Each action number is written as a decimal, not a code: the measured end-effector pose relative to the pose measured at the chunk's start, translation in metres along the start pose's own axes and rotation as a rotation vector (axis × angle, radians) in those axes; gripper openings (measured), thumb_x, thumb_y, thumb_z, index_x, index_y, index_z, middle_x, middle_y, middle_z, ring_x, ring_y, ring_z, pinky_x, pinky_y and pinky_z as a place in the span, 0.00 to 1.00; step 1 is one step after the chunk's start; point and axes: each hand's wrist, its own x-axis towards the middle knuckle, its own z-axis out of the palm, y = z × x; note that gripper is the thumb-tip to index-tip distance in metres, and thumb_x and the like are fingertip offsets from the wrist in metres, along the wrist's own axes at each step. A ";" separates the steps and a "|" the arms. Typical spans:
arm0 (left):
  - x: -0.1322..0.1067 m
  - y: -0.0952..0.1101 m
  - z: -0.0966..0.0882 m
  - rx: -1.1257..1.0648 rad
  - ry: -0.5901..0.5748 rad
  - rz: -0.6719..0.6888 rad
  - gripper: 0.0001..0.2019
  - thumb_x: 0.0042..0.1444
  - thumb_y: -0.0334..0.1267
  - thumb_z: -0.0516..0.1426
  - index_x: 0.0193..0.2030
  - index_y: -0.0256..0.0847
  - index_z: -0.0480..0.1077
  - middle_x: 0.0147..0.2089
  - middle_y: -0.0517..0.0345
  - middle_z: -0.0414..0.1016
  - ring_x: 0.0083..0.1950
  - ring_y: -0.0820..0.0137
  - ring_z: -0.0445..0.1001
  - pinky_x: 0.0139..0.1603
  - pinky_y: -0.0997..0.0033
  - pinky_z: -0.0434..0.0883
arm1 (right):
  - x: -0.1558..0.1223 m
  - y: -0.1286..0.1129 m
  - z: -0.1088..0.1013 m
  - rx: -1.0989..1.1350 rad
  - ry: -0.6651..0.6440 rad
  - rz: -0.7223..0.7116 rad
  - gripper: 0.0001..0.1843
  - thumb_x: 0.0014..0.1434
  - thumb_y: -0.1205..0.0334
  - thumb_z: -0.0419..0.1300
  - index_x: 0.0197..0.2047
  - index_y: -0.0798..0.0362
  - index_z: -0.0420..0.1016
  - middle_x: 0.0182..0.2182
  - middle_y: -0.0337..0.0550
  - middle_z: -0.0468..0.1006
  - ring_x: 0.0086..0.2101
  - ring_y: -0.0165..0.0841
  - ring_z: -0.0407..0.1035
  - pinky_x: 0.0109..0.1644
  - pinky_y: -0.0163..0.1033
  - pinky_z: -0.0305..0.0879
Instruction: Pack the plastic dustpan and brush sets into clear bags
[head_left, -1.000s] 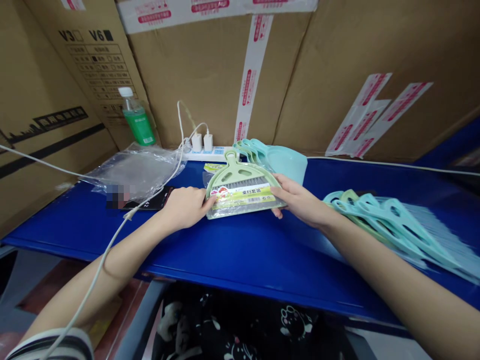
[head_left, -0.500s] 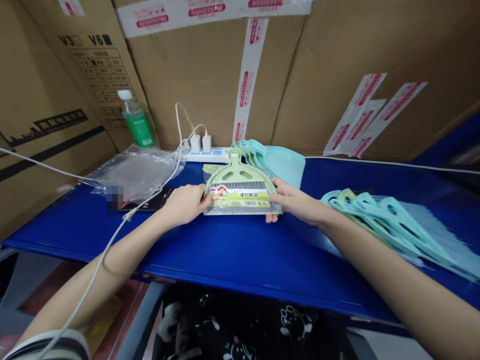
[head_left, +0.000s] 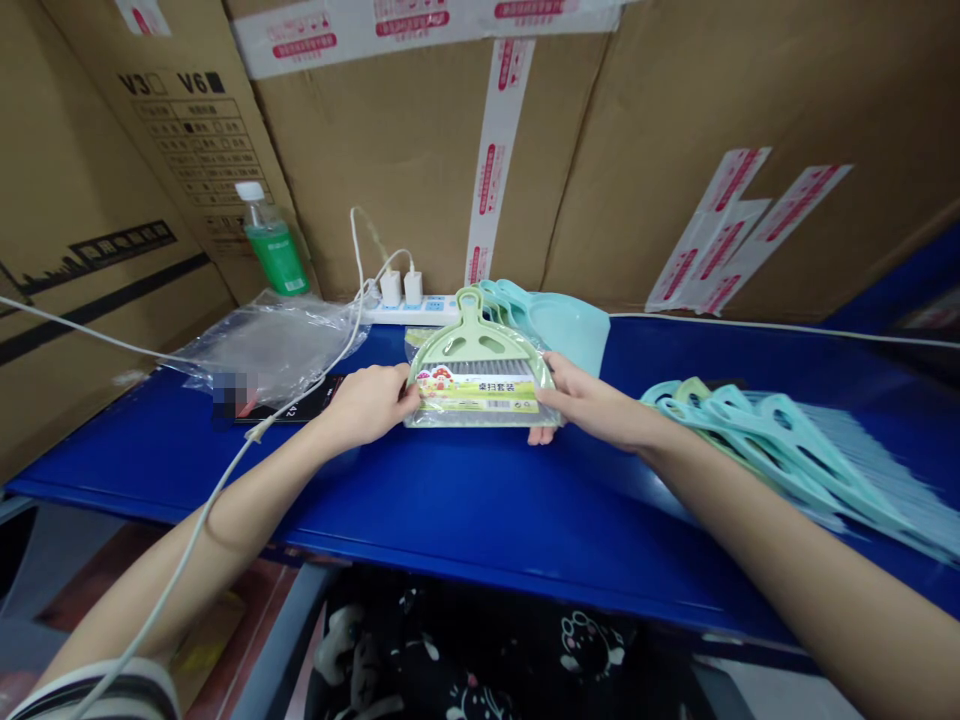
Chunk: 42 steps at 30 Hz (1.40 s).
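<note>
A pale green dustpan-and-brush set with a yellow label sits in a clear wrapper, held just above the blue table. My left hand pinches its left edge. On its right edge my right hand grips with the thumb on top and fingers under. Both hands are closed on the set. Behind it lies a stack of light blue dustpans.
A row of light blue and green brushes lies at the right. Clear plastic bags, a black phone, a green bottle and a white power strip with chargers are at the left. Cardboard boxes wall the back. A white cable crosses my left arm.
The set has been turned level and tipped more upright, shifting slightly away from me. Both hands kept their hold on its edges.
</note>
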 end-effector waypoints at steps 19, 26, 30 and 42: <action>0.000 0.005 0.006 0.006 -0.029 0.029 0.20 0.65 0.50 0.42 0.35 0.39 0.68 0.30 0.52 0.75 0.33 0.62 0.75 0.31 0.69 0.65 | 0.005 0.015 -0.008 -0.032 -0.041 -0.061 0.27 0.55 0.57 0.61 0.53 0.53 0.53 0.17 0.32 0.74 0.19 0.33 0.71 0.21 0.38 0.68; 0.000 0.003 0.004 -0.028 -0.051 0.033 0.17 0.64 0.47 0.45 0.34 0.39 0.67 0.28 0.55 0.73 0.31 0.63 0.74 0.30 0.70 0.63 | 0.005 0.016 -0.010 -0.036 -0.072 -0.029 0.25 0.59 0.58 0.57 0.56 0.52 0.51 0.17 0.32 0.75 0.20 0.34 0.72 0.24 0.39 0.71; 0.000 0.002 0.002 -0.015 -0.054 0.022 0.16 0.65 0.45 0.44 0.36 0.39 0.67 0.31 0.53 0.74 0.34 0.62 0.74 0.31 0.69 0.62 | 0.004 0.017 -0.011 -0.052 -0.084 -0.032 0.20 0.62 0.58 0.52 0.55 0.52 0.51 0.18 0.34 0.76 0.20 0.35 0.73 0.26 0.40 0.71; -0.002 0.006 0.003 0.030 -0.031 0.003 0.18 0.64 0.44 0.42 0.35 0.39 0.70 0.32 0.51 0.76 0.37 0.58 0.76 0.32 0.67 0.64 | 0.002 -0.001 -0.007 0.272 0.087 0.028 0.16 0.56 0.57 0.61 0.46 0.53 0.65 0.21 0.34 0.74 0.17 0.25 0.66 0.19 0.30 0.64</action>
